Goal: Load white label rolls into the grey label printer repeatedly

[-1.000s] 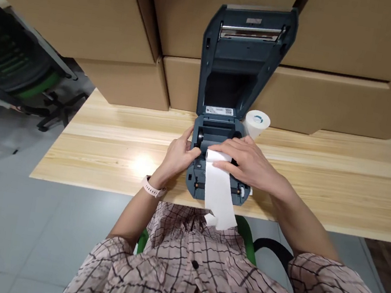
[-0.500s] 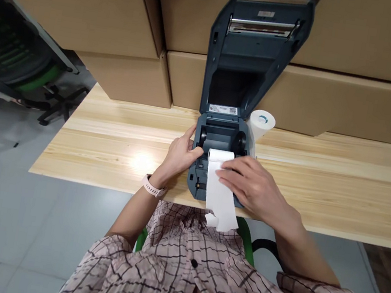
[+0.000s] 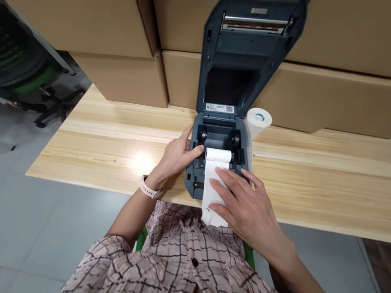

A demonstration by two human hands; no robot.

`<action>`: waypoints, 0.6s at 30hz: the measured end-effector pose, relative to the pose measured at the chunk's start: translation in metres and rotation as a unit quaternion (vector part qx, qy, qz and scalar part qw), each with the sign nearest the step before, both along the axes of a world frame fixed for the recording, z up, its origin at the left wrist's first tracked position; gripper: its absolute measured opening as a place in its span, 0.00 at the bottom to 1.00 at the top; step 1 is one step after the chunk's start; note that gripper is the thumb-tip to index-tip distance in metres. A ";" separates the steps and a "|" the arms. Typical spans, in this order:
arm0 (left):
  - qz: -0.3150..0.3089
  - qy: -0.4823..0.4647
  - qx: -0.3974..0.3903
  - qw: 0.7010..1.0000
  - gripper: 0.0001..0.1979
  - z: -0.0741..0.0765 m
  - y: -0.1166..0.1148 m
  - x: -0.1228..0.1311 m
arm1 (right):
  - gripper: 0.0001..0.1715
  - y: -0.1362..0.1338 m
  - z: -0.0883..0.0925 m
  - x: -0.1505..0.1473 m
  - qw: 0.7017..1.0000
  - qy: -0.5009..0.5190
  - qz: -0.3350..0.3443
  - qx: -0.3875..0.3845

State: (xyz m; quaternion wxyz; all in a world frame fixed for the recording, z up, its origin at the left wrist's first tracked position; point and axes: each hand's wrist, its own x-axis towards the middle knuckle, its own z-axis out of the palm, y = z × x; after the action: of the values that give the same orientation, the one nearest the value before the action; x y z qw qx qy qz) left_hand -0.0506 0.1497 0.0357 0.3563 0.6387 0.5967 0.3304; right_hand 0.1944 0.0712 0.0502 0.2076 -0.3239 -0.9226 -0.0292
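Observation:
A dark blue label printer (image 3: 219,135) stands on a light wooden table (image 3: 322,186) with its lid (image 3: 250,46) tilted up and open. A small white paper roll (image 3: 218,155) lies in the printer's front, and its loose paper strip (image 3: 210,193) hangs over the table's near edge. My left hand (image 3: 177,156) grips the printer's left side, thumb on the inner edge. My right hand (image 3: 245,204) lies flat on the paper strip with its fingers stretched out.
A second white paper roll (image 3: 259,119) stands just right of the printer. Large cardboard boxes (image 3: 90,11) are stacked along the back of the table. An office chair (image 3: 18,69) with green trim is on the grey floor at left.
My right hand has slid from the roll down the paper strip toward the table's near edge. The left hand has stayed on the printer's side.

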 end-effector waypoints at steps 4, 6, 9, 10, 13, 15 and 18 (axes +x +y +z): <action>0.004 -0.019 0.002 1.000 0.43 -0.005 0.001 -0.001 | 0.19 0.001 -0.002 0.000 1.000 -0.019 -0.012 -0.020; 0.007 -0.024 0.000 1.000 0.44 -0.005 0.000 -0.001 | 0.20 0.000 -0.003 -0.001 1.000 -0.022 -0.017 -0.014; 0.011 -0.024 -0.002 1.000 0.45 -0.005 0.000 0.000 | 0.21 -0.001 -0.002 -0.003 0.999 -0.019 -0.025 0.005; 0.011 -0.026 0.001 1.000 0.45 -0.005 0.000 0.000 | 0.21 -0.001 -0.002 -0.004 0.999 -0.018 -0.028 0.008; 0.008 -0.041 0.016 0.999 0.47 -0.008 0.000 -0.001 | 0.23 -0.002 -0.001 -0.005 0.999 -0.017 -0.034 0.010; 0.011 -0.054 0.029 0.998 0.49 -0.010 0.000 -0.002 | 0.23 -0.002 0.000 -0.005 0.999 -0.018 -0.033 0.005; 0.011 -0.066 0.042 0.997 0.51 -0.016 0.001 -0.003 | 0.22 -0.002 0.000 -0.003 0.999 -0.023 -0.030 0.003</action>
State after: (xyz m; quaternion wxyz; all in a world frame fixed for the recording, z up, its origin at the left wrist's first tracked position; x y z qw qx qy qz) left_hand -0.0537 0.1510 0.0200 0.3640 0.6233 0.5641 0.4010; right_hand 0.1910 0.0695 0.0505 0.1859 -0.3506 -0.9168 -0.0455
